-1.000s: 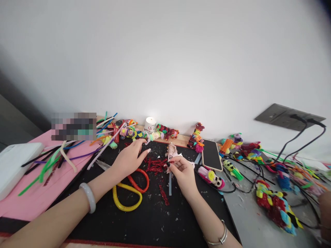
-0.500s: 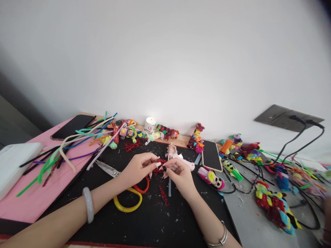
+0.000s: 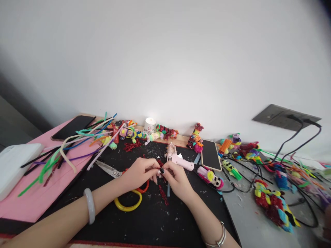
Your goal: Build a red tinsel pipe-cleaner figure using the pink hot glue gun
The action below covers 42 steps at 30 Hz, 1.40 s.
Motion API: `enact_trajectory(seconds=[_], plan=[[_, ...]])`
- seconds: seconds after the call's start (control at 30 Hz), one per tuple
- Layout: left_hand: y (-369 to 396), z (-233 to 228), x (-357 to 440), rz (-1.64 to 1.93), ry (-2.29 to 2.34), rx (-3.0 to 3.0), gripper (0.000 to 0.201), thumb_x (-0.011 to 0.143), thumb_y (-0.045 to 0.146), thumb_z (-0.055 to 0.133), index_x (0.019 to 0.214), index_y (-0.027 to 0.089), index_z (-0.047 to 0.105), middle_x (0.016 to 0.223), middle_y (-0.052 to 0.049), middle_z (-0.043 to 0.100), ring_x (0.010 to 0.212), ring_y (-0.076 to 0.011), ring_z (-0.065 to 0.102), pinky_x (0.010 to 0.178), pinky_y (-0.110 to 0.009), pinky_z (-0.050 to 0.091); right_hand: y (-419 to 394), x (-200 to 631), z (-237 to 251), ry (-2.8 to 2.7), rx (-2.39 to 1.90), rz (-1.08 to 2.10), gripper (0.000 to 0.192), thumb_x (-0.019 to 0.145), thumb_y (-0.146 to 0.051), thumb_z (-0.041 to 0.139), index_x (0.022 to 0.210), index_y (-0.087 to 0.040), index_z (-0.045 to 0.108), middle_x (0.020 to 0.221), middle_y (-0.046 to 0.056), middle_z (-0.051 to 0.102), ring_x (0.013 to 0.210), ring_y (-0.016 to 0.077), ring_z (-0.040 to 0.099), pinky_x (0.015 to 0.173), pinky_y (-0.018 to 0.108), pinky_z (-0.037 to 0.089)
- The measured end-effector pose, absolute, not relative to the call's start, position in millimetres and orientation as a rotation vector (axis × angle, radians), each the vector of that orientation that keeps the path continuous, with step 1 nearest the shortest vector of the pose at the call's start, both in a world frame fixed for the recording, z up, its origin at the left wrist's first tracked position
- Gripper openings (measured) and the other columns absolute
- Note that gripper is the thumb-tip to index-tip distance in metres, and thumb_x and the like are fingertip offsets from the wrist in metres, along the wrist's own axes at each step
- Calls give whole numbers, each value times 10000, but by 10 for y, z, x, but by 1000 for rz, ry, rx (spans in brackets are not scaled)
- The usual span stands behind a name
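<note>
**Two hands pinch a red glitter stem over the black mat**

The left hand [image 3: 138, 172] and the right hand [image 3: 176, 175] meet fingertip to fingertip above the middle of the black mat [image 3: 155, 220], which lies on the counter. Between them they hold a short red glitter pipe cleaner [image 3: 159, 163]. The left grip is pressed together on its near end, and the right grip pinches it just beside the left fingertips. Both sets of fingers are curled in tight, so most of the piece is hidden.

Beneath the left hand lie scissors with yellow and orange handles [image 3: 128, 203], blades pointing toward the left edge. A loose red glitter scrap [image 3: 163, 195] rests on the mat just below the right hand. A pale pink glue gun [image 3: 181, 161] lies just behind the hands, toward the back edge.

A fan of coloured pipe cleaners [image 3: 77, 144] spreads over the pink sheet [image 3: 28, 203] at the left side. A dark phone [image 3: 210, 155] sits right of the glue gun, and finished pipe-cleaner figures [image 3: 274, 205] crowd the right end of the counter.
</note>
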<state>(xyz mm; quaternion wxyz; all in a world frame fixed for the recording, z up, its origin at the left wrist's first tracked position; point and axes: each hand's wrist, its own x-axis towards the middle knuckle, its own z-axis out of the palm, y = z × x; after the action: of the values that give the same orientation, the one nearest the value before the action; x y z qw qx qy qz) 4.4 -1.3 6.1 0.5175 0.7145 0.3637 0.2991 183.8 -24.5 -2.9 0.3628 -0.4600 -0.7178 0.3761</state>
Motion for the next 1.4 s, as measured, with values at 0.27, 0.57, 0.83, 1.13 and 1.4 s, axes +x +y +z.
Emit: enact_trajectory(seconds=[0.27, 0.57, 0.83, 1.13, 1.4], plan=[[-10, 3, 93, 679, 828, 1495, 163, 800, 292, 599, 723, 149, 580, 613, -25, 694, 613, -177, 685, 618, -271, 540, -255, 1827, -22, -1861, -1206, 827, 231, 888, -198, 421, 664, -198, 477, 625, -21, 510, 596, 135, 455, 570, 241, 343], [-15, 56, 104, 635, 853, 1391, 198, 790, 296, 614, 685, 138, 555, 619, -46, 708, 610, -187, 695, 584, -270, 539, -265, 1829, -2, -1880, -1222, 690, 244, 884, -191, 409, 640, -200, 404, 611, -31, 435, 576, 127, 408, 549, 239, 303], [26, 61, 74, 653, 810, 1313, 187, 782, 283, 644, 713, 128, 565, 638, -40, 711, 641, -190, 706, 579, -251, 542, -273, 1821, 18, -1880, -1215, 695, 244, 876, -167, 413, 636, -196, 390, 602, -36, 421, 569, 117, 396, 545, 233, 297], [29, 21, 87, 723, 805, 1252, 236, 799, 328, 633, 728, 124, 540, 683, -55, 718, 659, -181, 707, 591, -244, 537, -283, 1804, -51, -1737, -1160, 851, 104, 870, -203, 454, 783, -187, 510, 679, -15, 528, 593, 119, 468, 551, 230, 367], [43, 7, 65, 847, 794, 1454, 189, 846, 281, 572, 752, 117, 582, 695, -36, 680, 657, -142, 656, 588, -223, 503, -271, 1781, -109, -1546, -1162, 982, 154, 808, -172, 515, 929, -191, 609, 603, -31, 558, 490, 99, 483, 478, 214, 383]])
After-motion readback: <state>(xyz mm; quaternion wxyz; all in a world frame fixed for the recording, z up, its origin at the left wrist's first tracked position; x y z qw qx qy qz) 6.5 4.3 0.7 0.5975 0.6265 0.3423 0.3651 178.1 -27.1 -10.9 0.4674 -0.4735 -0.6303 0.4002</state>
